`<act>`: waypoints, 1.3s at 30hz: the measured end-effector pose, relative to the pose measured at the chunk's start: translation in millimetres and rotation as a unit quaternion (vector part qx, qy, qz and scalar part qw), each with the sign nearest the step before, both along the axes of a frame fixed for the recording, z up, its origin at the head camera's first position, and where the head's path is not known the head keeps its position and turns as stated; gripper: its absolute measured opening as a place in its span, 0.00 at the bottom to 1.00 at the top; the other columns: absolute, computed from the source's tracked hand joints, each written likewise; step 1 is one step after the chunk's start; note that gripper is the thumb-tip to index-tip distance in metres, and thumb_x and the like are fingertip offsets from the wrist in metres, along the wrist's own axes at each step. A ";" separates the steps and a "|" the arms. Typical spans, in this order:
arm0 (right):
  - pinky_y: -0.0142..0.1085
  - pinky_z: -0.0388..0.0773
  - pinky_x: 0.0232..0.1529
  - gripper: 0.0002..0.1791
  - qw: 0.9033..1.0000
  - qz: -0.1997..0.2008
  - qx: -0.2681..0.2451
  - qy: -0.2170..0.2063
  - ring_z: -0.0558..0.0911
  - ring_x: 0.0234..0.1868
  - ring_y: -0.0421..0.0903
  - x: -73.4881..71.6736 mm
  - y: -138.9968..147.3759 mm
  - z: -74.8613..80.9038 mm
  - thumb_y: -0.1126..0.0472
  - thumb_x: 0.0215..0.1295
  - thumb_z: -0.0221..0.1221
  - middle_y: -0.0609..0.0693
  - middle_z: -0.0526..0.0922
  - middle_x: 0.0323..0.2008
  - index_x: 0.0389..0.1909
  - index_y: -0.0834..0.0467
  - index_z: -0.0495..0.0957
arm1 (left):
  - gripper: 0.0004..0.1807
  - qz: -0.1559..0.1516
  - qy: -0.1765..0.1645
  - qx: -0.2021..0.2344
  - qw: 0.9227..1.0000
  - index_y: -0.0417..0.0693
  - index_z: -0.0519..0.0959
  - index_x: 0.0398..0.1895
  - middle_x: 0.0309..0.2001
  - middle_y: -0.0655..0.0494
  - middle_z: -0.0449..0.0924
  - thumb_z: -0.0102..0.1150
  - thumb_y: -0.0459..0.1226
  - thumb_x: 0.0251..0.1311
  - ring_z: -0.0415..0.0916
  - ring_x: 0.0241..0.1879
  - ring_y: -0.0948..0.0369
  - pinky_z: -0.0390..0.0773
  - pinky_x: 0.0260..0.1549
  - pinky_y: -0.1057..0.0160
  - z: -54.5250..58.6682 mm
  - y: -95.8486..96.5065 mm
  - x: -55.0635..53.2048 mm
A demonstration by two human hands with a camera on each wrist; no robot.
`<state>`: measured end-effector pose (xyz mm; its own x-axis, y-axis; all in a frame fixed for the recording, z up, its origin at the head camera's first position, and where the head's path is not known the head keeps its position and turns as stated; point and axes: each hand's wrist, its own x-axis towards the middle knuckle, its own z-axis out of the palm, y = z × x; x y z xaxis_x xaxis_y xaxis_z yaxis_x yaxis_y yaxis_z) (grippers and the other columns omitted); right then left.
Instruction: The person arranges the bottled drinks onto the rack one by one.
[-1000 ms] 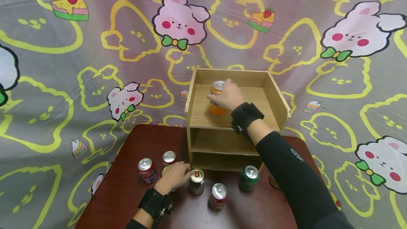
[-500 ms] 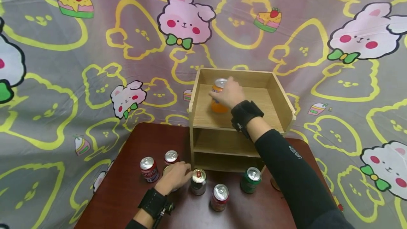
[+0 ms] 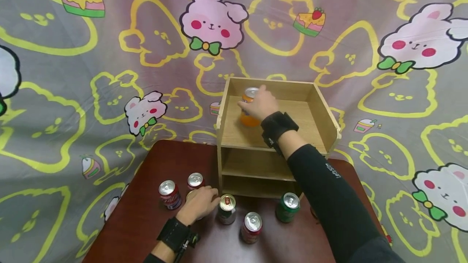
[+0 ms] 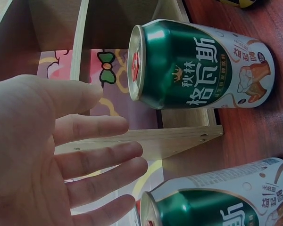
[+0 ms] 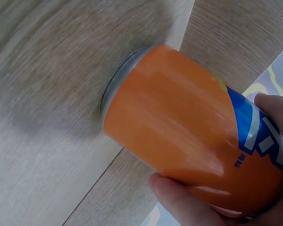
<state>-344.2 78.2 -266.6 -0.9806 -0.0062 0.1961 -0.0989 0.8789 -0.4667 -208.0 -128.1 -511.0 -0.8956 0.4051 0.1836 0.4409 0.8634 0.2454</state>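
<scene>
My right hand (image 3: 262,104) grips an orange soda can (image 3: 249,119) upright on the top level of a wooden shelf unit (image 3: 285,117), toward its left side. In the right wrist view, the thumb and fingers wrap the can's upper part, and its base is right at the wooden board. Down at the table, my left hand (image 3: 199,205) hovers with its fingers extended and holds nothing. Beside it stands a green-and-white drink can (image 3: 227,210) with a red tab. The left wrist view shows a second such can (image 4: 226,202) below the fingers; the hand partly hides it in the head view.
Two red cans, a nearer one (image 3: 170,196) and a farther one (image 3: 196,180), stand left on the dark red table (image 3: 124,222). Another red can (image 3: 251,228) is at the front, and a green can (image 3: 287,208) stands right of it. A patterned curtain (image 3: 109,52) hangs behind.
My right hand and the orange can have shifted slightly left and back on the top level. The left hand stays near the same cans. The head view has moved a little.
</scene>
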 end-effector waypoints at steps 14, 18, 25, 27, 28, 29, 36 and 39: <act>0.46 0.77 0.40 0.46 1.000 -0.003 -0.004 -0.008 0.78 0.42 0.59 -11.2 -5.6 -4.6 0.36 0.53 0.62 0.63 0.74 0.44 0.59 0.66 0.58 | 0.07 -0.008 -0.006 0.011 1.000 0.52 0.78 0.28 0.25 0.57 0.73 0.59 0.44 0.58 0.75 0.26 0.57 0.70 0.20 0.59 -5.1 1.1 -3.4; 0.46 0.77 0.38 0.45 1.000 -0.003 -0.009 0.001 0.78 0.40 0.59 -15.0 -3.7 -5.4 0.36 0.53 0.62 0.63 0.74 0.43 0.57 0.66 0.59 | 0.07 -0.008 -0.001 0.009 1.000 0.52 0.79 0.29 0.26 0.58 0.73 0.59 0.45 0.58 0.75 0.27 0.58 0.71 0.21 0.60 -4.8 1.2 -6.0; 0.44 0.77 0.35 0.46 1.000 -0.011 -0.014 0.002 0.78 0.37 0.57 -24.0 -0.3 -8.0 0.35 0.51 0.63 0.62 0.75 0.41 0.57 0.65 0.59 | 0.08 -0.008 -0.010 0.010 1.000 0.51 0.80 0.31 0.27 0.57 0.75 0.58 0.45 0.59 0.76 0.29 0.57 0.73 0.23 0.58 -3.8 0.5 -7.5; 0.44 0.77 0.35 0.46 1.000 -0.010 -0.017 0.004 0.78 0.37 0.57 -25.2 -0.8 -7.5 0.36 0.51 0.63 0.62 0.75 0.41 0.57 0.65 0.60 | 0.08 -0.008 -0.014 0.011 1.000 0.50 0.80 0.32 0.28 0.56 0.75 0.58 0.44 0.59 0.77 0.30 0.56 0.73 0.23 0.58 -3.0 -0.2 -6.8; 0.45 0.77 0.36 0.46 1.000 -0.008 -0.017 0.005 0.78 0.37 0.57 -25.5 -1.6 -6.9 0.35 0.51 0.63 0.62 0.75 0.41 0.57 0.66 0.60 | 0.08 -0.008 -0.014 0.012 1.000 0.49 0.80 0.31 0.28 0.56 0.75 0.58 0.44 0.59 0.77 0.30 0.56 0.73 0.23 0.57 -2.8 -0.7 -6.7; 0.45 0.77 0.36 0.46 1.000 -0.008 -0.016 0.007 0.78 0.37 0.57 -25.8 -2.7 -6.4 0.35 0.51 0.63 0.62 0.75 0.41 0.57 0.66 0.60 | 0.08 -0.008 -0.013 0.012 1.000 0.49 0.80 0.31 0.28 0.56 0.75 0.59 0.43 0.59 0.77 0.30 0.56 0.73 0.23 0.57 -2.4 -1.2 -6.5; 0.45 0.77 0.37 0.45 1.000 -0.015 -0.018 0.011 0.79 0.38 0.58 -28.2 -9.5 -4.4 0.35 0.51 0.63 0.62 0.76 0.41 0.56 0.66 0.62 | 0.07 -0.012 -0.019 0.022 1.000 0.50 0.79 0.30 0.27 0.57 0.74 0.59 0.43 0.59 0.76 0.29 0.57 0.72 0.23 0.58 -0.2 -3.7 -6.8; 0.45 0.77 0.38 0.46 1.000 -0.021 -0.018 0.003 0.79 0.39 0.58 -32.3 -10.1 -5.0 0.34 0.51 0.62 0.62 0.76 0.42 0.57 0.66 0.61 | 0.07 -0.017 -0.017 0.022 0.999 0.49 0.79 0.29 0.27 0.57 0.74 0.58 0.42 0.59 0.75 0.29 0.58 0.72 0.23 0.59 -0.4 -4.3 -7.7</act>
<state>-376.6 68.1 -271.6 -0.9785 0.0418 0.2021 -0.0657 0.8652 -0.4970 -215.8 -132.4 -511.4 -0.8875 0.4273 0.1722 0.4604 0.8360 0.2986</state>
